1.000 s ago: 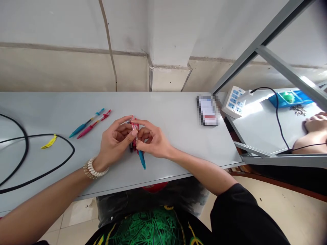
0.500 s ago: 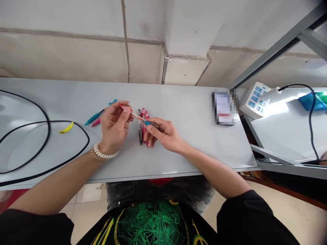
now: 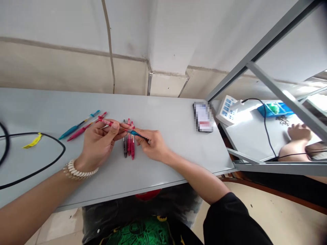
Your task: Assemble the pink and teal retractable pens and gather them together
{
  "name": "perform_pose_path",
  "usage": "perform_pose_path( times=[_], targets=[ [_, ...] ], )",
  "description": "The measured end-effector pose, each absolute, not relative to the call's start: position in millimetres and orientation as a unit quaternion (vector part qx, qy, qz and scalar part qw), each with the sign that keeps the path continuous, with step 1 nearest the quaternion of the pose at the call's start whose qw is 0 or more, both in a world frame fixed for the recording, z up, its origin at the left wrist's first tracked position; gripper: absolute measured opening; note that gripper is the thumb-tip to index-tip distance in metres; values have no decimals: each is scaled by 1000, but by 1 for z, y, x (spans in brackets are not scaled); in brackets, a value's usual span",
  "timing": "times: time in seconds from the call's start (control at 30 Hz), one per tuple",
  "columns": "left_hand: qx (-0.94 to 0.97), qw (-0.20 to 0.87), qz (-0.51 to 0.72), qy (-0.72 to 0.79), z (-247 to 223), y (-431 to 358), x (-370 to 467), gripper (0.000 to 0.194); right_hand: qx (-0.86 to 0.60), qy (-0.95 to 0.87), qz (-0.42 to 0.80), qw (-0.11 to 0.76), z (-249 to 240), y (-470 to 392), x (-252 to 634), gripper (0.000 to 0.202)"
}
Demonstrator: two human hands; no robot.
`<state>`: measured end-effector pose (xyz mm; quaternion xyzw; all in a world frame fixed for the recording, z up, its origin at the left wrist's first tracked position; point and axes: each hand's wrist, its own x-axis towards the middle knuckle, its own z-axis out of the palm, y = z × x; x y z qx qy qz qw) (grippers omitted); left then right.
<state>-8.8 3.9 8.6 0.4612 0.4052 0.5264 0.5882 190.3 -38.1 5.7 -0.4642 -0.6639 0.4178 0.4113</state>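
Both hands hold one pen (image 3: pixel 136 133) with a red top end, a clear barrel and a teal grip. My left hand (image 3: pixel 99 144) pinches the red end between thumb and fingers. Around the teal grip, my right hand (image 3: pixel 154 144) is closed, and its fingers partly cover the tip. Beneath the held pen, a dark grey pen (image 3: pixel 125 148) lies side by side with two pink-red pens (image 3: pixel 132 149) on the table. Left of these, a blue pen (image 3: pixel 69 131) and a pink pen (image 3: pixel 76 133) lie slanted, the pink one partly behind my left hand.
The grey table (image 3: pixel 168 115) meets a wall. A phone (image 3: pixel 203 119) lies to the right, near a white power strip (image 3: pixel 226 110) and a metal frame (image 3: pixel 245 154). Another person's hand (image 3: pixel 298 132) rests beyond it, near a blue tray (image 3: pixel 283 109). A black cable (image 3: pixel 55 160) loops at left.
The view has swung right, bringing another person's hand into sight. My hands have drawn closer together on the pen, and the left hand now sits further along it.
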Motion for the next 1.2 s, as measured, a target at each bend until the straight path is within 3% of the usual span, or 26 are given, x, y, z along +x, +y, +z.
perform_pose_path(
  times=[0.2,0.4,0.5,0.67,0.8,1.0,1.2],
  targets=[
    [432,592,548,403,7,7,-8,29,-461,-575,488,468,0,-35,186,44],
    [419,603,553,394,8,8,-6,29,-442,-550,480,522,4,-30,189,32],
    [414,605,557,390,6,9,-6,28,-442,-523,519,511,5,-28,190,38],
    [413,602,564,386,5,10,-7,30,-425,-541,492,533,4,-27,191,27],
    [400,601,571,391,11,9,-4,36,-414,-532,520,525,1,-27,191,36],
    [378,609,569,403,21,6,0,46,-416,-566,470,534,3,-27,192,22],
    [377,609,570,401,19,6,0,47,-413,-547,527,502,1,-27,192,33]
  ],
)
